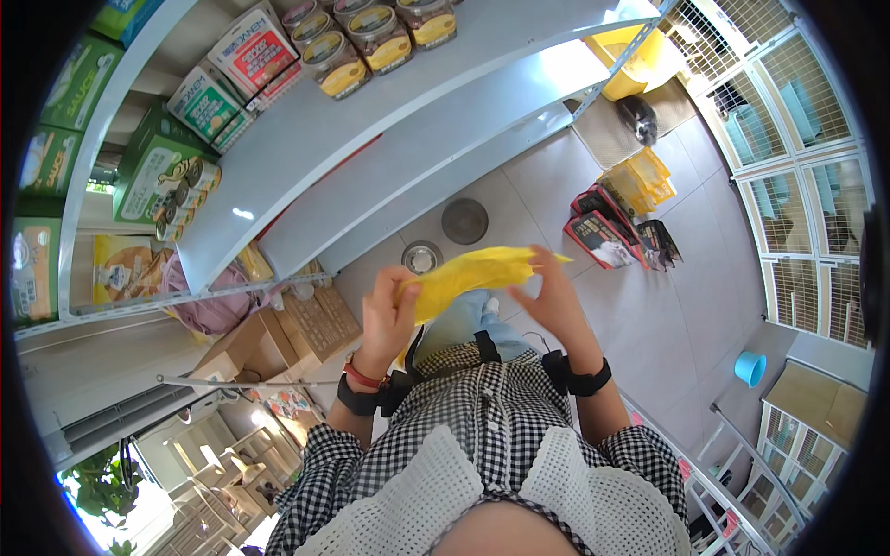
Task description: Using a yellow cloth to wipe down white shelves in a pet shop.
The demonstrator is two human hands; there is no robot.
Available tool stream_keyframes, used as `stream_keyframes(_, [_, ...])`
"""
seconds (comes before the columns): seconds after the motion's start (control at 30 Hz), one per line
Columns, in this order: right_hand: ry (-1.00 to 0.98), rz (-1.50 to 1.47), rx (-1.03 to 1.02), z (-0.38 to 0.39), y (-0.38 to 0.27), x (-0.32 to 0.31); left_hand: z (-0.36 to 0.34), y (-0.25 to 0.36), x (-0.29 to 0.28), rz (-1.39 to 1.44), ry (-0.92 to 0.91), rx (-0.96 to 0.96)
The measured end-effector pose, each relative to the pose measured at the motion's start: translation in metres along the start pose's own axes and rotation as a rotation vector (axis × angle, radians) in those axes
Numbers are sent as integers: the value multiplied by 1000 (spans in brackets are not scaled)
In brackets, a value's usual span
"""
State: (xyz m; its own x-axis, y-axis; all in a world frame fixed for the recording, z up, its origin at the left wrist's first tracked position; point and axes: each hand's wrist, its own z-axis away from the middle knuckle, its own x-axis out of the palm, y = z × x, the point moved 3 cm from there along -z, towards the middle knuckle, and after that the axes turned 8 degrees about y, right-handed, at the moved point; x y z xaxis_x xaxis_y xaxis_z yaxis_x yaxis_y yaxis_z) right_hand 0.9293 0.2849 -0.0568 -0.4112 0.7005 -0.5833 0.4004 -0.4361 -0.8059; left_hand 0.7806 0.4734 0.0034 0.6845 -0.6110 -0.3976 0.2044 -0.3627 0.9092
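A crumpled yellow plastic bag (477, 271) is stretched between my hands in front of my body. My left hand (387, 313) is closed on its left end, with the thumb lying on top. At the other end, the fingers of my right hand (553, 295) hold the tip, and a small corner pokes out past them. The right thumb stands apart from those fingers. Below the bag, on the tiled floor, are a dark round disc (464, 221) and a metal bowl (422, 258).
A grey metal shelf (389, 120) carries jars (375, 39), cans (190, 195) and green boxes (153, 167). Black-red and yellow bags (607, 222) lie on the floor near a grey cat (638, 120). Wire cages (788, 111) line the right; cardboard boxes (278, 335) stand at left.
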Motion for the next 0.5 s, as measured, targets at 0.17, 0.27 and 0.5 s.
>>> stream_keyframes(0.17, [-232,29,-340,-28,-56,33,-16,35,22,-65,-234,376])
stream_keyframes(0.27, [-482,-255,-486,-29,-57,59,-26,43,20,24,-329,359])
stream_keyframes(0.5, [-561,-338,-66,-61,-42,71,-47,7,-17,-188,-213,171])
